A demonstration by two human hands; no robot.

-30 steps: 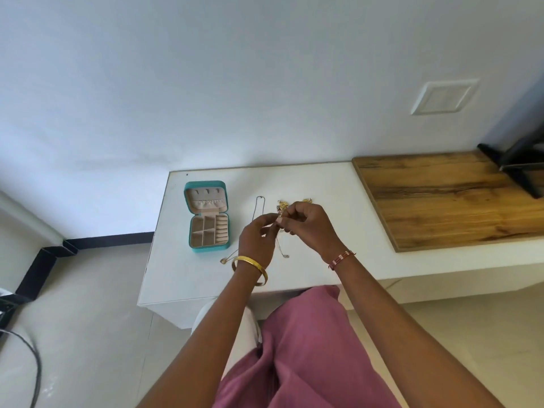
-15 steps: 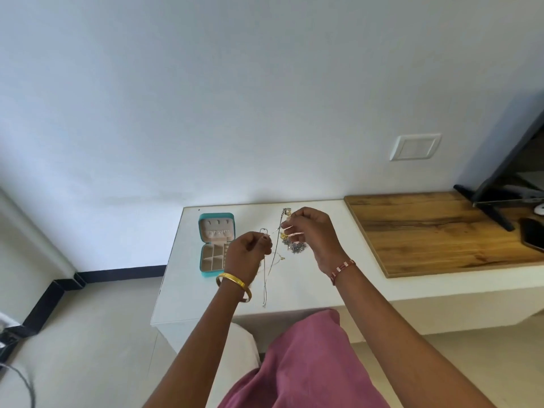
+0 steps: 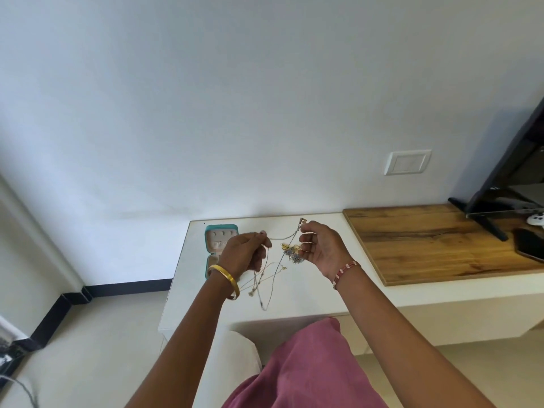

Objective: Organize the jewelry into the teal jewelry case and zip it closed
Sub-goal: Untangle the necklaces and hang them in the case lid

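The teal jewelry case (image 3: 220, 231) lies open on the white table (image 3: 321, 293), at its far left; my left hand hides most of its lower half. My left hand (image 3: 245, 253) pinches thin chains (image 3: 266, 282) that hang in loops above the table. My right hand (image 3: 319, 245) pinches the other end of a chain, and a tangled cluster of gold and grey pendants (image 3: 291, 251) dangles beside its fingers. A short strand stretches between the two hands. Both hands are raised above the table, to the right of the case.
A wooden board (image 3: 435, 245) covers the right part of the counter. A dark screen on a stand (image 3: 506, 184), a black phone (image 3: 530, 244) and a white controller (image 3: 535, 220) sit at far right. A white stool (image 3: 232, 357) stands under the table beside my pink-clad knee (image 3: 309, 369).
My hands have lifted the tangled chains off the table and drawn apart, stretching a strand between them. The camera has tilted upward, so more wall shows.
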